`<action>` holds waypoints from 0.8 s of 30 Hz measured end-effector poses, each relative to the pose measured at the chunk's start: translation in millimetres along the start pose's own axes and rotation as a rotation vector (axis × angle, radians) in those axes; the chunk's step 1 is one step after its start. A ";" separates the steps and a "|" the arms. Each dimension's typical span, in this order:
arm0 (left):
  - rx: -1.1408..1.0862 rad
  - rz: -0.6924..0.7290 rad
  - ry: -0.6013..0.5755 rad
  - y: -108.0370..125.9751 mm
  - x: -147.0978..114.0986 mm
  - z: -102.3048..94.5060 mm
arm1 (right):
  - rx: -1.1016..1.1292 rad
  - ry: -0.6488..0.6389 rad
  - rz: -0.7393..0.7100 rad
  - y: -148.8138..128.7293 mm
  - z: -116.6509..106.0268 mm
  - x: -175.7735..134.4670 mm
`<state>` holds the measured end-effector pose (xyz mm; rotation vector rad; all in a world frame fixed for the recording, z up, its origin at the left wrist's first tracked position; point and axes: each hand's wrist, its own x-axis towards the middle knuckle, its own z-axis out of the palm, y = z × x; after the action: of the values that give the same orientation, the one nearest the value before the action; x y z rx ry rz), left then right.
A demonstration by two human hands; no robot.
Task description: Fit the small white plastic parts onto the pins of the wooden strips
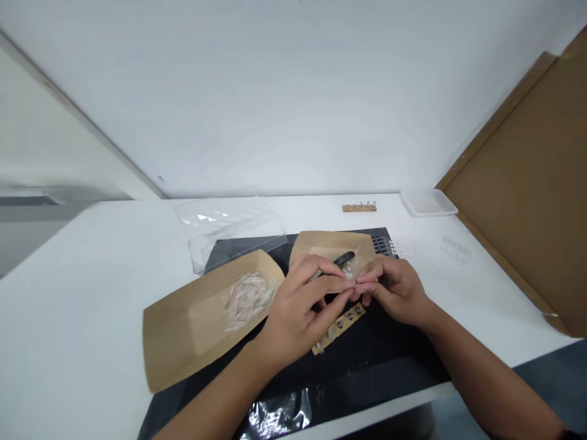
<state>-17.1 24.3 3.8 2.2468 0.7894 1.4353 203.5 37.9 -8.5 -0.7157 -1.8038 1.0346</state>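
head cam: left hand (298, 305) and right hand (398, 290) both pinched narrow, fingertips meeting over black mat (389, 354). can't tell what's between them, too small. card strip (339, 324) with metal bits lies just below hands, near side. left tray (183, 330) holds pale clear pieces; far tray (309, 241) sits behind hands, dark tool (346, 258) over it. my read: fine fingertip step in hand, calls for steady pinch, light pressure.
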 end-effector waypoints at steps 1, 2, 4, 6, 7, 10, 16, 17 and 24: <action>-0.020 -0.011 -0.008 0.3 -0.2 -0.2 | 0.004 -0.009 0.006 -0.5 -0.3 0.2; -0.037 -0.026 -0.015 0.6 -0.3 -0.5 | 0.011 -0.018 0.013 -1.1 -0.6 0.3; -0.070 -0.056 -0.030 0.7 -0.1 -1.8 | 0.029 -0.034 0.022 -2.6 -0.9 0.3; -0.097 -0.082 -0.060 -0.1 0.7 -3.7 | 0.025 -0.046 0.024 -4.5 -1.2 0.3; -0.102 -0.091 -0.075 -0.8 1.2 -4.8 | 0.008 -0.048 0.017 -5.5 -1.3 0.6; -0.023 -0.041 -0.088 -2.7 3.0 -8.5 | -0.137 -0.040 -0.069 -7.8 -2.1 2.4; 0.290 0.182 -0.113 0.4 3.2 -15.8 | -0.434 0.008 -0.241 -3.4 -4.3 3.7; 0.311 0.193 -0.128 0.7 3.0 -16.6 | -0.449 0.007 -0.238 -2.1 -4.3 3.4; 0.464 0.307 -0.176 -2.4 0.5 -18.3 | -0.455 0.000 -0.241 -2.0 -2.2 4.2</action>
<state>-34.2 26.5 10.4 2.9088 0.8099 1.2462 203.7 41.1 -4.5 -0.7395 -2.0911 0.4681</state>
